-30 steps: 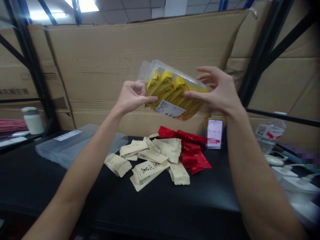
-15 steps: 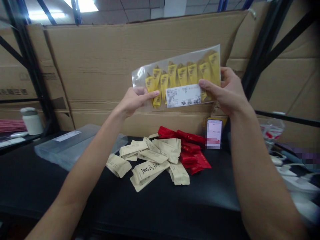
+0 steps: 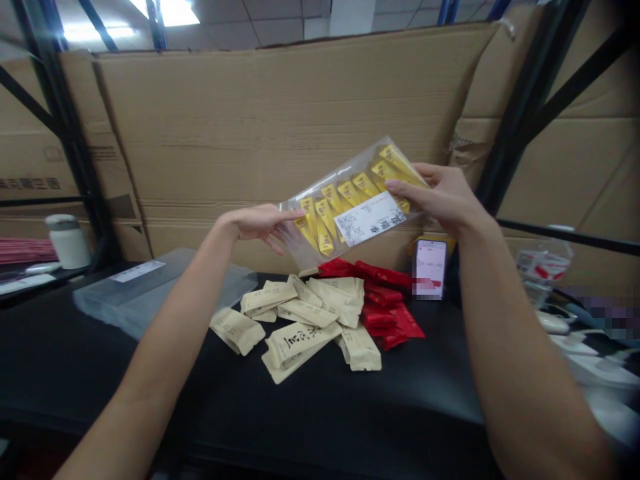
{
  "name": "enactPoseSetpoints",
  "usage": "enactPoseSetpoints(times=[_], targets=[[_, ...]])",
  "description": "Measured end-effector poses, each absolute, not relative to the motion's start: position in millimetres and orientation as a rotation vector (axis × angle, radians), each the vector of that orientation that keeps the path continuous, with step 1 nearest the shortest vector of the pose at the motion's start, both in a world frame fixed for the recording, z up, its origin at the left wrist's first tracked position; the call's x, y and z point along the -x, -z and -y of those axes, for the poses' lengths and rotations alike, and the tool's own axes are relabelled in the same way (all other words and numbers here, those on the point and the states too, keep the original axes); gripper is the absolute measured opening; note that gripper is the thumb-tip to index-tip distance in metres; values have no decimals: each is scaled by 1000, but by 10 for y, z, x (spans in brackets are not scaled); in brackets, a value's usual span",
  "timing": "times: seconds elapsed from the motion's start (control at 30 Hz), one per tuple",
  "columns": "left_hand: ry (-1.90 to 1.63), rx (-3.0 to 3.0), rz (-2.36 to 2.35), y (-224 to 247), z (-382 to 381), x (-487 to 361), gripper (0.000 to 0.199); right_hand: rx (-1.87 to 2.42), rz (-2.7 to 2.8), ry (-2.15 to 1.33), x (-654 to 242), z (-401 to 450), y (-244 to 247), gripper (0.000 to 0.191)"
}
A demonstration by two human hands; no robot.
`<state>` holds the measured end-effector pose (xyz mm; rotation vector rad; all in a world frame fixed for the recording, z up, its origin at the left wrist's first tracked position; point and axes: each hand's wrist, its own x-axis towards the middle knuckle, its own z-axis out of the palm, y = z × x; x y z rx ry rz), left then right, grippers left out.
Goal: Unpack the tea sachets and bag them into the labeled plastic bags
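A clear plastic bag (image 3: 320, 250) with several yellow sachets (image 3: 325, 227) in a row and a white label (image 3: 369, 219) is held up in front of the cardboard, tilted with its right end higher. My right hand (image 3: 443, 193) grips the right end, thumb on the front and fingers behind. At the lower left end is my left hand (image 3: 257, 223), its thumb over the front and its other fingers loosely bent behind the edge. Below the bag, cream packets (image 3: 300, 341) lie in a loose pile, with red packets (image 3: 385, 320) against their right side.
A flat clear plastic case (image 3: 115, 303) lies on the black table (image 3: 320, 427) at left, near a white bottle (image 3: 69, 241). At right stand a lit phone (image 3: 430, 267) and a clear plastic cup (image 3: 543, 260), with white plugs and cables (image 3: 595, 360). Cardboard (image 3: 240, 120) closes off the back.
The bag has come down and tipped more steeply, its left end lowest. Both hands moved down with it, and the left hand's fingers have loosened and slid toward the bag's left edge.
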<state>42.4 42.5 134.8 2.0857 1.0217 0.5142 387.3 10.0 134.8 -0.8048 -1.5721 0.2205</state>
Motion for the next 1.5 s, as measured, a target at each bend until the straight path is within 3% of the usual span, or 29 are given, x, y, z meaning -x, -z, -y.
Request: enactPoseSetpoints(times=[0.23, 0.4, 0.63, 1.0, 1.5], targets=[[-40, -2115, -1198, -1218, -588, -182, 49, 925, 1725, -316, -3789, -236, -1273, 56], [143, -2033, -1355, -1114, -724, -202, 60, 984, 1811, -320, -3698, -233, -1252, 61], [222, -2004, -1461, -1052, -770, -252, 63, 955, 1873, -217, -3630, -218, -1259, 65], [318, -1931, -1597, -902, -944, -243, 46, 967, 1878, -139, -3603, -251, -1246, 69], [357, -1955, -1602, -871, -976, -261, 64, 937, 1838, -105, -3847, -93, -1376, 67]])
